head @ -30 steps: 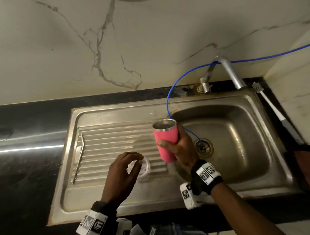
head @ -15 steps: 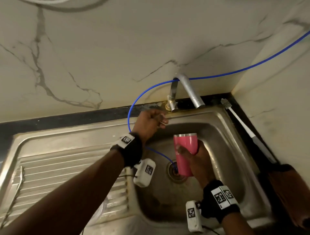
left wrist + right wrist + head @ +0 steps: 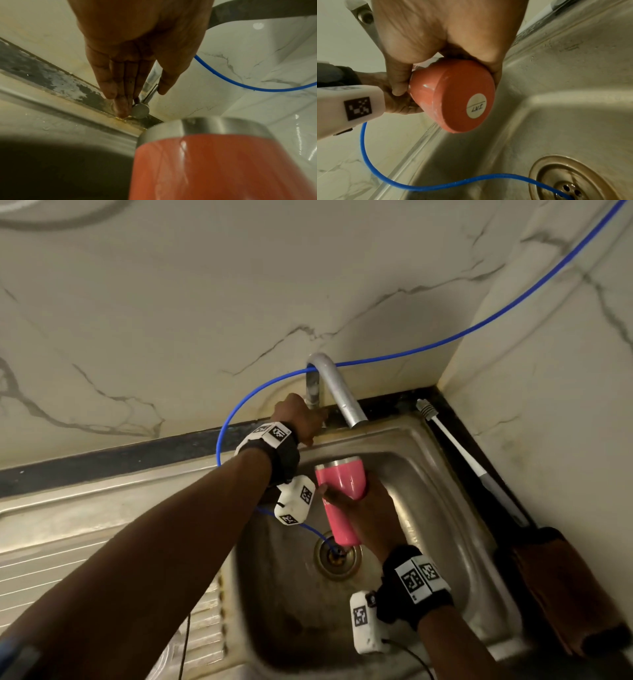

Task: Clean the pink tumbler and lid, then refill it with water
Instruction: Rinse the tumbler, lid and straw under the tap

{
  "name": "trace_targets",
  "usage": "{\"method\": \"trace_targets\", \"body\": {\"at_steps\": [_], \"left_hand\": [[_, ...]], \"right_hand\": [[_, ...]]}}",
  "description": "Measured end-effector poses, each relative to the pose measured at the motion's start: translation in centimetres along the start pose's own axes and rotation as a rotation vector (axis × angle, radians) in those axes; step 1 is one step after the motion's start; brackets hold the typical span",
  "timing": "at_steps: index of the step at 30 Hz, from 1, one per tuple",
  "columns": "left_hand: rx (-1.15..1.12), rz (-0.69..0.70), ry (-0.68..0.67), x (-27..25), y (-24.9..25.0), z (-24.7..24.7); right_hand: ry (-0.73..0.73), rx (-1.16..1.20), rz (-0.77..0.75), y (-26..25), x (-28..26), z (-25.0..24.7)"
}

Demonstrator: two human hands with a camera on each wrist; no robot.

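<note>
My right hand [image 3: 356, 501] grips the pink tumbler [image 3: 342, 491] around its middle and holds it upright over the sink basin [image 3: 428, 508], just below the tap spout [image 3: 339, 392]. Its steel rim is open, with no lid on it. In the right wrist view the tumbler [image 3: 453, 97] shows its base with a white sticker. My left hand [image 3: 317, 422] reaches to the back of the sink. There its fingers [image 3: 120, 102] and thumb pinch the tap lever [image 3: 147, 97] from both sides. The lid is not in view.
A blue hose [image 3: 445, 340] runs along the wall, loops behind the tap and ends in the drain [image 3: 337, 556]. A long white brush [image 3: 462, 457] lies on the right ledge, with a brown object [image 3: 555, 587] nearer me. The ridged draining board [image 3: 68, 559] is at left.
My left hand left the lid on the draining board and went up to the tap lever. My right hand carried the tumbler right, from the draining board's edge to below the spout.
</note>
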State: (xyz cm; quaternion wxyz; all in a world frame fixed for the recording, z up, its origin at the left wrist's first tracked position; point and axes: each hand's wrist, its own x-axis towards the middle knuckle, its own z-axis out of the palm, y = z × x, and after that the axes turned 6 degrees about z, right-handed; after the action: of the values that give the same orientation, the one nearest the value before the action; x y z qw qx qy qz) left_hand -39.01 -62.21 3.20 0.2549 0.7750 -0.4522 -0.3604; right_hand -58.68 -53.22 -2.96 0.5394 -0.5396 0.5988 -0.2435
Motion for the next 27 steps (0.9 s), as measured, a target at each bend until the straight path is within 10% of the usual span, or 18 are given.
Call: {"method": "trace_targets", "body": {"at_steps": [17,23,27], "left_hand": [[-0.573,-0.047,0.071,-4.2,-3.2,1.9],[-0.903,-0.204,-0.192,-11.5,-3.6,7.0],[-1.057,-0.138,-0.058,-11.4,-3.2,7.9]], "right_hand": [[-0.031,0.159,0.068,-0.7,1.3,0.4],[-0.025,0.173,0.038,-1.6,1.9,0.2],[-0.053,0.078,-0.066,-1.3,0.8,0.2]]}}
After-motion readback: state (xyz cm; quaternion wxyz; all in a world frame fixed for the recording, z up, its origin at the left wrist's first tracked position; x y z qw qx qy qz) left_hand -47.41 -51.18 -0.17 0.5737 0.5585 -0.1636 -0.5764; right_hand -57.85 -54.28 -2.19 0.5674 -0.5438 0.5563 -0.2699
